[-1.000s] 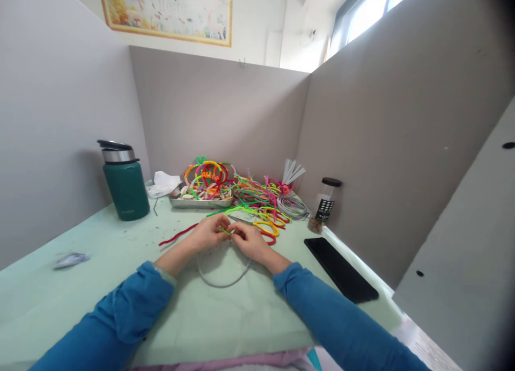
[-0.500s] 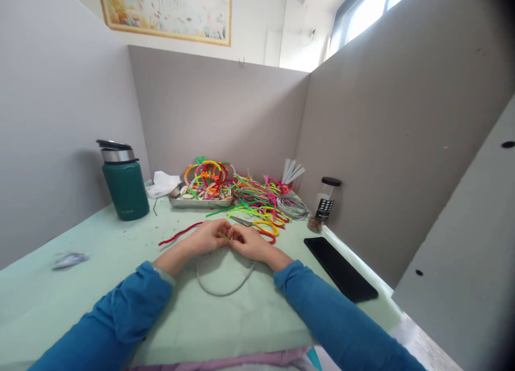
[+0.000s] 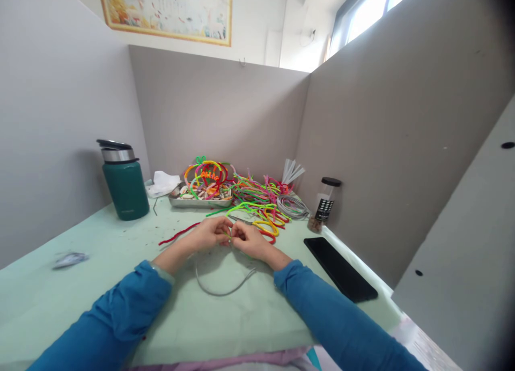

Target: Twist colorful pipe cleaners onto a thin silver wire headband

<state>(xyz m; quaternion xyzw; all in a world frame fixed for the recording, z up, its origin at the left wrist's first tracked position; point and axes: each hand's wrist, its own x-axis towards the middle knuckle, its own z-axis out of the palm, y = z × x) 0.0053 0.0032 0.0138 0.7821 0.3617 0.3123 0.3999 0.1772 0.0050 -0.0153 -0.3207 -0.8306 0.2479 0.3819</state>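
Left hand (image 3: 209, 234) and right hand (image 3: 249, 239) are pinched together on a green pipe cleaner (image 3: 227, 234) at the grey headband's (image 3: 225, 290) end, mid-table; the headband has swung toward 5 o'clock; wrapping appears underway.

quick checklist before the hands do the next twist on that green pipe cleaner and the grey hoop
1. Both hands on the work: left hand and right hand meet fingertip to fingertip. Ok.
2. Green pipe cleaner pinched between them: only a short bit shows. Ok.
3. Grey hoop held: its ends run up under the hands, its curve lies on the table. Exact grip cannot tell.
4. Spare pipe cleaners close by: piled just beyond the hands. Ok.
5. Black phone away from the work: lies apart, off to the right. Ok.
6. Green flask upright and away from the elbows. Ok.
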